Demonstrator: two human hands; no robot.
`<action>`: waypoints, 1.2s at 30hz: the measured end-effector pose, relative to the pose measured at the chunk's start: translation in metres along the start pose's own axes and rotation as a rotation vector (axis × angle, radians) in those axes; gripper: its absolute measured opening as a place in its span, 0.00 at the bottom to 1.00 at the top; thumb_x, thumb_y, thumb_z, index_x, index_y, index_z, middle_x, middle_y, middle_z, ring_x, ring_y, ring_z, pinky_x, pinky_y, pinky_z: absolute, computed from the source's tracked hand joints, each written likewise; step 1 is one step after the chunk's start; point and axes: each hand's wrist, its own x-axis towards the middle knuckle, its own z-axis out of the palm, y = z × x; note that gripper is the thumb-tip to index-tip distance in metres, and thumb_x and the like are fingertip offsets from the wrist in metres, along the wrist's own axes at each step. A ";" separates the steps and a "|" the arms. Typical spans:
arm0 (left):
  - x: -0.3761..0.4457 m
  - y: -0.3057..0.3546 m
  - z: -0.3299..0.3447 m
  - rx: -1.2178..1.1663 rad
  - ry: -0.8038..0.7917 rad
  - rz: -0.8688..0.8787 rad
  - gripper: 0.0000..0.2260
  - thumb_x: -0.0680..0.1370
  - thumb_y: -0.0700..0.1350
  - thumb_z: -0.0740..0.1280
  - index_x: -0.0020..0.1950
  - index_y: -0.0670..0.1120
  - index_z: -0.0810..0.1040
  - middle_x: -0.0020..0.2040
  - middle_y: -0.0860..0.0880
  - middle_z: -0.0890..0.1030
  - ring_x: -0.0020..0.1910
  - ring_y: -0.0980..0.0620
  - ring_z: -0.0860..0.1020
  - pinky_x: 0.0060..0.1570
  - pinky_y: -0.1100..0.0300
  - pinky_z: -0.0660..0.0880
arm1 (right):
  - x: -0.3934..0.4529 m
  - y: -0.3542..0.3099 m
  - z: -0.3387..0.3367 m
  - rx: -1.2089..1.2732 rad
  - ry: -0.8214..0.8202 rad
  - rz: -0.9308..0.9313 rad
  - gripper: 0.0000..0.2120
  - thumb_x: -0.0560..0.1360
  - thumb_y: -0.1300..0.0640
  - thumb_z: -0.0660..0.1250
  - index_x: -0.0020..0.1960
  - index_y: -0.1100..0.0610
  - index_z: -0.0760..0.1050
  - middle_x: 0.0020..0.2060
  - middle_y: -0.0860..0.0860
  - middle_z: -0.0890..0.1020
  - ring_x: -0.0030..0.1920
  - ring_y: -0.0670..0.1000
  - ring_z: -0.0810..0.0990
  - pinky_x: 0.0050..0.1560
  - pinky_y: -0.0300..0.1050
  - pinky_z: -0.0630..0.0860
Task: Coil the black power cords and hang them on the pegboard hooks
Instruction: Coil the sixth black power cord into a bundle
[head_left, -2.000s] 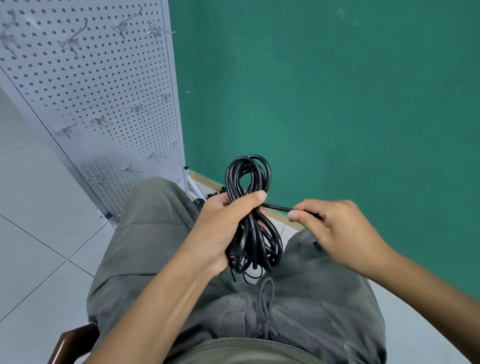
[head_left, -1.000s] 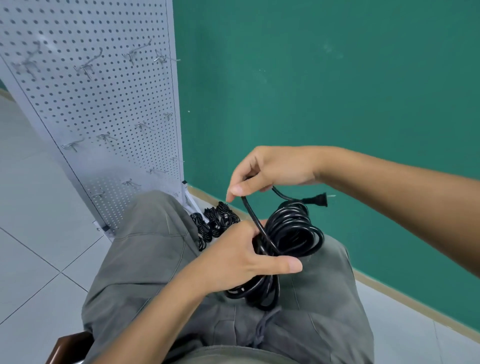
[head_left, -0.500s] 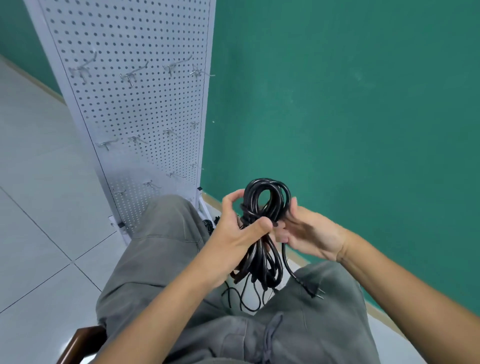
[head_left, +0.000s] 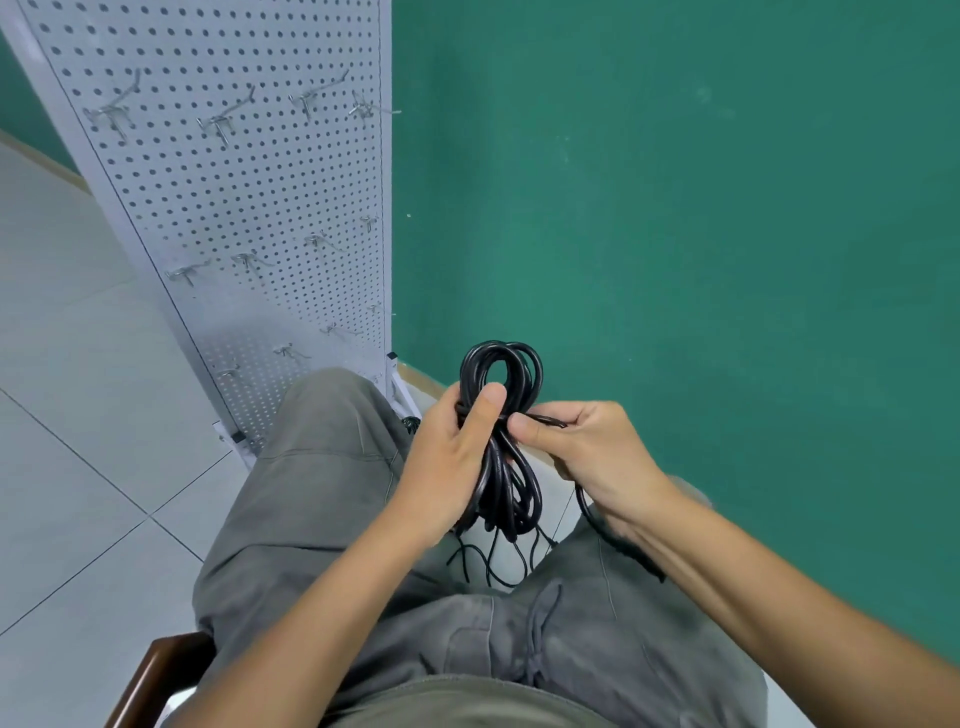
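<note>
A coiled black power cord (head_left: 503, 364) stands upright above my lap, its loops sticking out above and below my left hand (head_left: 451, 462), which grips the bundle at its middle with the thumb across the front. My right hand (head_left: 587, 452) pinches the cord's loose end right beside the bundle, at the wrap around its waist; the rest of that end runs down under my right wrist. The white pegboard (head_left: 234, 208) stands to the left, with bare metal hooks (head_left: 215, 124) in rows.
I sit on a wooden chair (head_left: 150, 675) in grey trousers. A green wall (head_left: 675, 208) fills the right side. More black cords (head_left: 410, 423) lie on the tiled floor by the pegboard's foot, mostly hidden behind my knee.
My right hand has come round from behind the coil to its right side and now pinches the loose end taut against the bundle. The plug end no longer dangles in view.
</note>
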 end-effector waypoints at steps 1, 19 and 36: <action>-0.001 0.000 0.002 0.004 0.037 0.019 0.19 0.82 0.62 0.62 0.54 0.48 0.80 0.48 0.50 0.85 0.50 0.56 0.82 0.53 0.63 0.76 | 0.000 0.000 0.003 0.035 0.017 -0.007 0.07 0.76 0.68 0.71 0.52 0.71 0.81 0.19 0.42 0.75 0.20 0.40 0.71 0.24 0.28 0.66; 0.002 0.002 -0.004 0.009 0.017 -0.100 0.08 0.85 0.53 0.63 0.58 0.50 0.76 0.56 0.50 0.83 0.58 0.56 0.80 0.62 0.57 0.74 | 0.016 -0.041 0.001 -0.408 -0.055 0.157 0.11 0.76 0.53 0.75 0.41 0.61 0.83 0.18 0.42 0.66 0.20 0.43 0.61 0.24 0.32 0.59; 0.002 -0.008 -0.010 0.408 -0.508 -0.090 0.28 0.71 0.70 0.71 0.66 0.59 0.77 0.60 0.58 0.83 0.63 0.57 0.80 0.70 0.47 0.71 | 0.008 -0.111 -0.029 -0.918 -0.516 -0.019 0.02 0.82 0.60 0.65 0.53 0.56 0.77 0.33 0.51 0.80 0.25 0.45 0.67 0.27 0.35 0.65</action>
